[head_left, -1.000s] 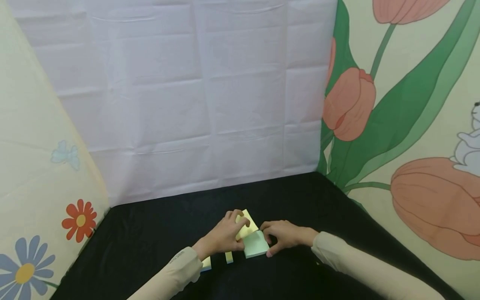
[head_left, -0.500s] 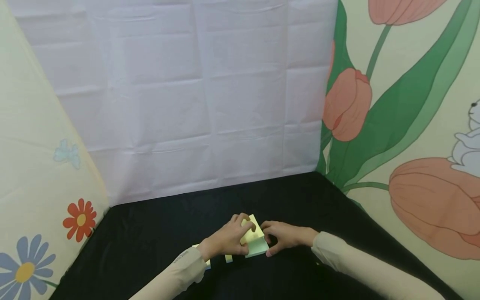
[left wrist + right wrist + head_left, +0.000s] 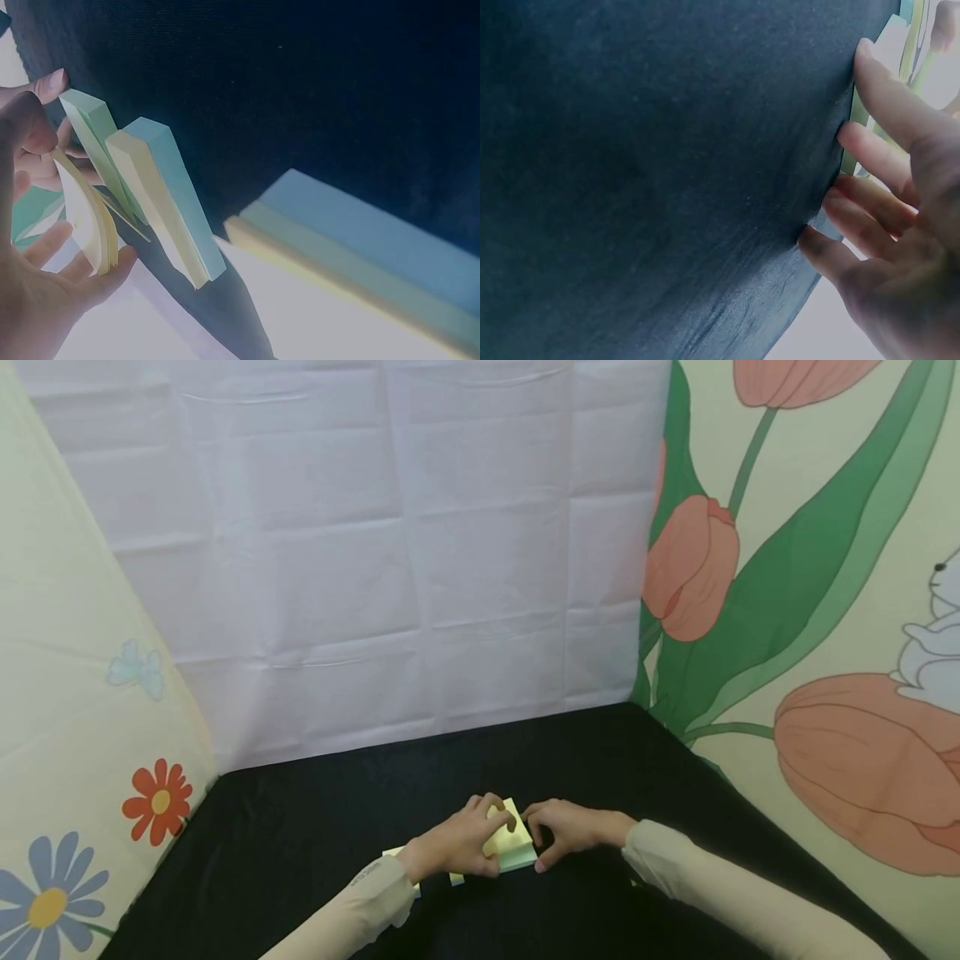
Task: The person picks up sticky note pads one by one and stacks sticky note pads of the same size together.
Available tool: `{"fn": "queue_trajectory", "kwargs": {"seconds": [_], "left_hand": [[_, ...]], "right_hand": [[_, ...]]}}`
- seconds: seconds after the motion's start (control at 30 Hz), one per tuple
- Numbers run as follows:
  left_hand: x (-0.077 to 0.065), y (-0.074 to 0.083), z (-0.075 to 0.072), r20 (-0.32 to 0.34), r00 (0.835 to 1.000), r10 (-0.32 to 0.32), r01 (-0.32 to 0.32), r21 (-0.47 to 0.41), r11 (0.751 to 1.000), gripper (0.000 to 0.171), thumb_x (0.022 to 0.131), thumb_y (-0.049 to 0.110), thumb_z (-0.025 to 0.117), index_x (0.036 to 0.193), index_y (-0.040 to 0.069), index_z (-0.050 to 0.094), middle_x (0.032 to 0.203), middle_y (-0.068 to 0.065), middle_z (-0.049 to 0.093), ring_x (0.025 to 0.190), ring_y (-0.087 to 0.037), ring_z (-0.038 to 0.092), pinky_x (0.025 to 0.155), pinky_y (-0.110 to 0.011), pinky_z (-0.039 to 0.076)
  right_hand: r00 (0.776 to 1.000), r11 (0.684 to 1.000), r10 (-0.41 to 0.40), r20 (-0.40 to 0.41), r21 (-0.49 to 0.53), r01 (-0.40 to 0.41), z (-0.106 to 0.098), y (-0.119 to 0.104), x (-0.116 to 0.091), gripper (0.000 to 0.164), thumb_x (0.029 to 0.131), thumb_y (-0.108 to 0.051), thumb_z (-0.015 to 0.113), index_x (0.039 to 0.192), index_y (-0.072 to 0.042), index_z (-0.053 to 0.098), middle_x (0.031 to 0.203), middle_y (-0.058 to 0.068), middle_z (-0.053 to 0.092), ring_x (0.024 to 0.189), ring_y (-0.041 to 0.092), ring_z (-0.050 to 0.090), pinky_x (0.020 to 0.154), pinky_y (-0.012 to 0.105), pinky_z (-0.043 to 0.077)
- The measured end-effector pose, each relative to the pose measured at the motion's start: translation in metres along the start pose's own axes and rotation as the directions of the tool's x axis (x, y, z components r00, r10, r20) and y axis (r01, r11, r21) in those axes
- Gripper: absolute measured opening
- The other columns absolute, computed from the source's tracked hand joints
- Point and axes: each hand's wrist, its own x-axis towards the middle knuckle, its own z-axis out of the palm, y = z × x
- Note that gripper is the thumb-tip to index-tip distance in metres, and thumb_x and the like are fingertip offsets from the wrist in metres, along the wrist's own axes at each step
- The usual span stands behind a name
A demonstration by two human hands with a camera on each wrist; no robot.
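Observation:
My left hand point(image 3: 463, 843) pinches a yellow sticky note pad point(image 3: 512, 840) between thumb and fingers. In the left wrist view the yellow pad point(image 3: 85, 217) bows slightly in its grip. It hangs tilted over a pale green sticky note pad point(image 3: 519, 861), covering most of it from the head camera. My right hand point(image 3: 570, 831) holds the green pad's right side, thumb at the near corner and index finger at the far one. In the right wrist view several fingers of the right hand point(image 3: 900, 187) rest along the pad's edge on the cloth.
Left of the green pad, a narrow yellow-and-blue sticky note stack point(image 3: 161, 199) lies on the black cloth point(image 3: 337, 810). Farther left is a larger stack point(image 3: 360, 232) with blue, green and yellow layers, partly behind my left forearm in the head view. A white curtain point(image 3: 375, 568) hangs behind.
My left hand has moved the yellow pad right and toward me, down over the green pad, which now shows only a front strip. The right hand has stayed nearly still.

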Motion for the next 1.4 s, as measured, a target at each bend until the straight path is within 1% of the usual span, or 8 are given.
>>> {"fn": "queue_trajectory", "kwargs": {"seconds": [0.2,0.33,0.57,0.73,0.83,1.0,1.23,1.4], "left_hand": [[0.0,0.003,0.0,0.025,1.0,0.004,-0.004,-0.015,1.0,0.048,0.08,0.023,0.072,0.124,0.022,0.052,0.129,-0.003,0.04,0.106,-0.017,0.042,0.076,-0.022,0.042],[0.001,0.004,0.001,0.055,0.998,-0.008,0.01,-0.032,0.999,0.047,0.082,0.023,0.07,0.125,0.023,0.051,0.129,-0.001,0.04,0.108,-0.017,0.042,0.076,-0.021,0.042],[0.002,0.006,0.001,0.115,0.993,-0.033,0.037,-0.037,0.999,0.049,0.083,0.026,0.07,0.128,0.024,0.05,0.131,0.001,0.038,0.106,-0.014,0.04,0.075,-0.021,0.042],[0.002,0.006,0.003,0.141,0.989,-0.042,0.05,-0.059,0.997,0.05,0.083,0.027,0.072,0.128,0.026,0.05,0.13,0.001,0.039,0.105,-0.013,0.04,0.073,-0.021,0.042],[0.002,0.005,0.004,0.15,0.988,-0.038,0.047,-0.061,0.997,0.05,0.083,0.027,0.072,0.127,0.027,0.05,0.13,0.001,0.039,0.102,-0.012,0.04,0.072,-0.021,0.041],[0.004,0.004,0.007,0.151,0.988,-0.027,0.033,-0.042,0.999,0.051,0.083,0.029,0.072,0.128,0.028,0.049,0.128,0.001,0.039,0.098,-0.011,0.04,0.072,-0.021,0.04],[0.004,0.003,0.009,0.154,0.988,-0.019,0.024,-0.033,0.999,0.05,0.083,0.029,0.073,0.127,0.027,0.05,0.128,0.001,0.04,0.099,-0.011,0.042,0.073,-0.022,0.04],[0.005,0.003,0.01,0.156,0.987,-0.027,0.032,-0.029,0.999,0.05,0.084,0.029,0.073,0.128,0.028,0.05,0.128,0.001,0.041,0.098,-0.011,0.042,0.073,-0.023,0.04]], "right_hand": [[1.0,1.0,0.011,0.007,0.012,-0.011,0.001,0.001,0.0,0.031,0.078,-0.034,0.084,0.071,-0.018,0.059,0.126,0.012,0.062,0.109,0.02,0.06,0.082,0.027,0.049],[1.0,1.0,0.011,0.005,0.023,-0.011,0.002,0.002,0.0,0.031,0.078,-0.035,0.084,0.07,-0.019,0.058,0.127,0.012,0.061,0.11,0.018,0.06,0.084,0.028,0.048],[0.999,0.999,-0.042,-0.017,0.019,0.043,0.005,0.005,0.0,0.032,0.08,-0.034,0.083,0.071,-0.017,0.058,0.124,0.012,0.062,0.11,0.021,0.06,0.082,0.033,0.05],[1.0,1.0,0.008,-0.007,0.025,-0.007,0.006,0.004,0.0,0.031,0.078,-0.034,0.084,0.071,-0.018,0.058,0.127,0.012,0.061,0.115,0.023,0.058,0.089,0.032,0.049],[1.0,0.999,0.022,-0.005,0.025,-0.022,0.006,0.005,0.001,0.032,0.078,-0.034,0.084,0.071,-0.017,0.058,0.128,0.011,0.06,0.115,0.021,0.058,0.089,0.03,0.048],[1.0,1.0,0.014,-0.011,0.021,-0.014,0.006,0.004,0.001,0.032,0.078,-0.035,0.084,0.072,-0.017,0.059,0.126,0.009,0.06,0.112,0.018,0.057,0.086,0.027,0.048],[1.0,1.0,-0.013,-0.016,0.012,0.014,0.006,0.005,0.0,0.033,0.079,-0.036,0.084,0.072,-0.016,0.059,0.123,0.01,0.061,0.105,0.015,0.059,0.081,0.026,0.048],[1.0,1.0,0.005,-0.008,0.015,-0.005,0.007,0.006,-0.001,0.033,0.079,-0.037,0.083,0.072,-0.017,0.058,0.124,0.008,0.06,0.107,0.015,0.058,0.083,0.027,0.048]]}}
